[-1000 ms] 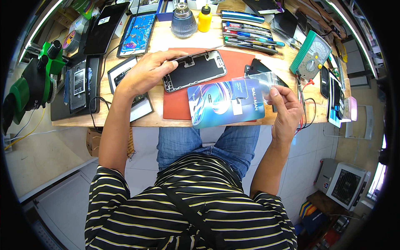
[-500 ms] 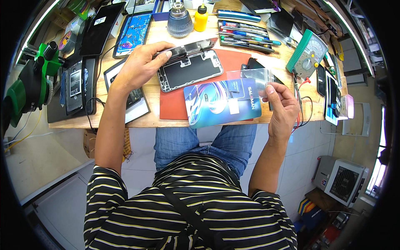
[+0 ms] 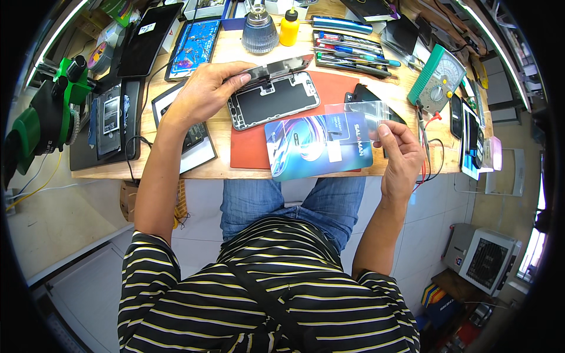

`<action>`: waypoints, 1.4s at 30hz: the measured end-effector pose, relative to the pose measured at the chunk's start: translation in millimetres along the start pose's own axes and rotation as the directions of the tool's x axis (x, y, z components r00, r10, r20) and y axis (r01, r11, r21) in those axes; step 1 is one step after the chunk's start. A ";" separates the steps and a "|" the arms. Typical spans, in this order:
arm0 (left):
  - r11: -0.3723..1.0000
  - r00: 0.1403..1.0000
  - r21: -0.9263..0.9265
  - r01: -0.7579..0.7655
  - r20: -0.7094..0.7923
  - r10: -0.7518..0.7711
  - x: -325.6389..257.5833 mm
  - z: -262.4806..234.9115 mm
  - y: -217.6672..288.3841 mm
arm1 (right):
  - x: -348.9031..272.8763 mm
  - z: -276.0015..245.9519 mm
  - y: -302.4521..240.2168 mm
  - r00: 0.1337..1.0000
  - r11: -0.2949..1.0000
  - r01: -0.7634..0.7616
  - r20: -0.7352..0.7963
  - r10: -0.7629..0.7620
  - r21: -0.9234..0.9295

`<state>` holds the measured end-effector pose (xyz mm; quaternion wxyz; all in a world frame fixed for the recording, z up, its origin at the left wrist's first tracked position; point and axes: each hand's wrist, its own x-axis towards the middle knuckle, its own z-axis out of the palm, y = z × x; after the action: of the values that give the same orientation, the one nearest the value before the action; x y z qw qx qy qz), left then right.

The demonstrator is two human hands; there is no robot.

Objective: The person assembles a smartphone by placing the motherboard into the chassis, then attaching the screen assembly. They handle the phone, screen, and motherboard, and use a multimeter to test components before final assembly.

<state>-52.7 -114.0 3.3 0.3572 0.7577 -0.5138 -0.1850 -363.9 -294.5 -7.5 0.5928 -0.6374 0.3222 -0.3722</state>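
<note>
One dark screen panel (image 3: 283, 67) juts rightward from the left grip (image 3: 209, 89).

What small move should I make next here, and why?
I'd probably set the glossy blue rectangular pack aside, freeing the right hand, which pinches its clear plastic sleeve: the left hand alone holds the thin dark panel tilted above the silver-framed black phone shell, and the pack covers part of the red-orange mat close by.

We see a blue-teal packet (image 3: 315, 147) with purple and white swirls, an orange-red mat (image 3: 250, 152) and a yellow bottle (image 3: 289, 29). The shirt (image 3: 321, 288) is black with white-and-yellow stripes, the jeans (image 3: 253, 203) blue.
</note>
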 end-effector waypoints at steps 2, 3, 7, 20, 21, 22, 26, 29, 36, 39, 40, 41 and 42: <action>1.000 1.000 -0.011 -0.018 -0.013 0.017 -1.3 1.1 -1.7 | 0.1 -0.5 0.9 1.000 1.000 -0.010 -0.005 0.010 0.006; 0.999 0.999 -0.022 -0.029 -0.023 0.028 -1.8 1.5 -2.7 | 0.2 -0.6 1.4 1.000 1.000 -0.014 -0.007 0.014 0.010; 0.998 1.000 -0.063 0.021 0.017 -0.020 1.5 -1.9 -8.0 | -0.3 -1.5 2.4 1.000 1.000 -0.013 -0.014 0.013 0.005; 0.994 0.990 -0.098 0.058 0.136 -0.045 9.2 -9.8 -12.9 | -3.7 1.2 6.5 0.999 0.999 -0.048 -0.017 0.048 0.006; 0.994 0.991 -0.101 0.052 0.131 -0.039 7.9 -9.1 -12.1 | -3.9 1.3 6.8 0.999 0.999 -0.040 -0.021 0.040 0.009; 0.997 0.991 -0.053 0.049 0.127 -0.042 6.7 -9.0 -11.6 | -3.4 1.4 7.1 0.998 0.998 -0.057 -0.022 0.057 0.010; 0.996 0.990 -0.081 0.043 0.140 -0.032 7.5 -10.3 -11.2 | -3.9 0.7 7.8 0.998 0.998 -0.055 0.000 0.055 0.013; 0.997 0.995 -0.077 0.020 0.102 -0.012 7.3 -9.5 -11.4 | -4.9 -0.2 8.6 0.999 0.998 -0.054 -0.001 0.054 0.019; 0.994 0.992 -0.094 0.045 0.124 -0.034 9.7 -9.3 -12.6 | -6.7 -2.7 9.8 0.998 0.998 -0.063 0.006 0.063 0.007; 0.993 0.993 -0.116 0.037 0.119 -0.023 10.0 -8.8 -13.8 | -6.3 -2.9 10.3 0.998 0.998 -0.070 0.006 0.070 0.008; 0.993 0.993 -0.118 0.030 0.117 -0.017 10.0 -8.4 -14.3 | -6.0 -2.6 10.8 0.998 0.997 -0.070 0.005 0.070 0.012; 0.992 0.993 -0.124 0.038 0.117 -0.024 10.0 -8.2 -14.8 | -5.9 -2.4 11.1 0.998 0.998 -0.068 0.003 0.068 0.018; 0.991 0.993 -0.125 0.044 0.116 -0.029 9.9 -8.1 -15.2 | -5.9 -2.2 11.4 0.998 0.997 -0.070 0.001 0.070 0.015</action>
<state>-33.7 -116.9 -1.4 0.3713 0.7309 -0.5067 -0.2669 -368.5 -291.6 -19.3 0.6105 -0.6212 0.3414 -0.3534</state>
